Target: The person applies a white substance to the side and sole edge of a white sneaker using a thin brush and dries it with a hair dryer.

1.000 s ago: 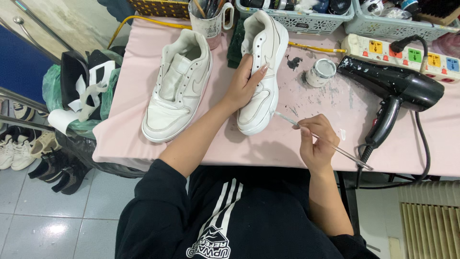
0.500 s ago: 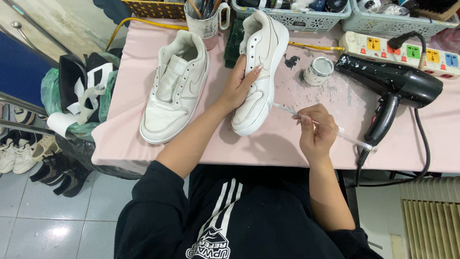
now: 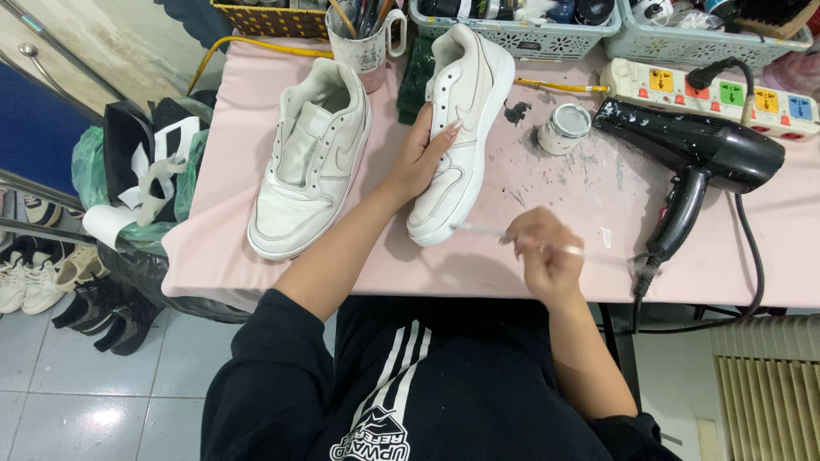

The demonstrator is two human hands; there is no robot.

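Note:
Two white sneakers lie on a pink table [image 3: 547, 256]. My left hand [image 3: 423, 154] grips the right-hand sneaker [image 3: 461, 128] by its side, holding it tilted. The other sneaker [image 3: 312, 158] lies flat to its left, untouched. My right hand [image 3: 542, 252] holds a thin paintbrush [image 3: 483, 230] whose tip reaches the toe of the held sneaker. A small open paint jar [image 3: 564, 128] stands just right of that sneaker.
A black hair dryer [image 3: 696, 162] lies at the right, its cord hanging off the front edge. Behind it sits a power strip [image 3: 717, 90]. A mug of brushes [image 3: 363, 38] and plastic baskets [image 3: 512, 21] line the back. Shoes and bags crowd the floor at left.
My right hand has moved left and toward the sneaker's toe, bringing the brush tip against it. My left hand keeps its hold on the sneaker.

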